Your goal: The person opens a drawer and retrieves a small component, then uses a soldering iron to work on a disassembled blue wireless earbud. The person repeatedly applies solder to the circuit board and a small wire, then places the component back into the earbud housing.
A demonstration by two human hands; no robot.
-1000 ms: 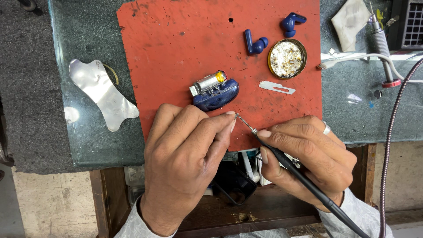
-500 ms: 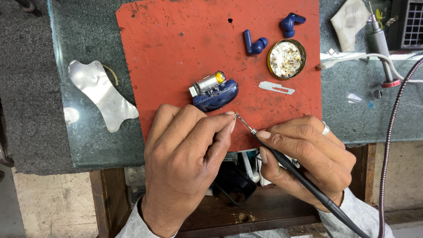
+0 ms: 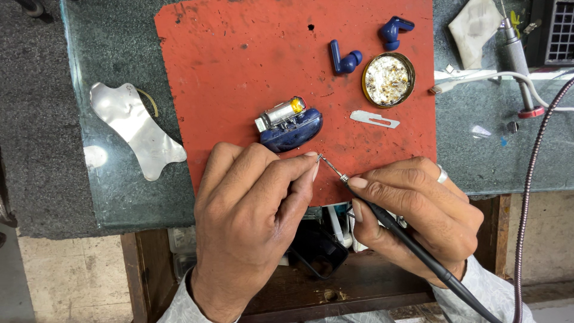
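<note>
My right hand (image 3: 418,209) grips a thin black soldering iron (image 3: 394,230) like a pen, its metal tip pointing up-left. The tip meets the fingertips of my left hand (image 3: 254,209), which pinch something too small to make out. Both hands rest at the near edge of a red work mat (image 3: 239,72). Just beyond my left hand lies an opened dark blue earbud case (image 3: 293,128) with a small silver and yellow cylindrical battery on top.
Two blue earbuds (image 3: 345,60) (image 3: 393,31), a round tin of solder residue (image 3: 387,79) and a small scalpel blade (image 3: 374,119) lie on the mat. A shiny metal plate (image 3: 133,128) sits left on the green glass table (image 3: 484,149). A white cloth (image 3: 475,24), cables and a handpiece are at right.
</note>
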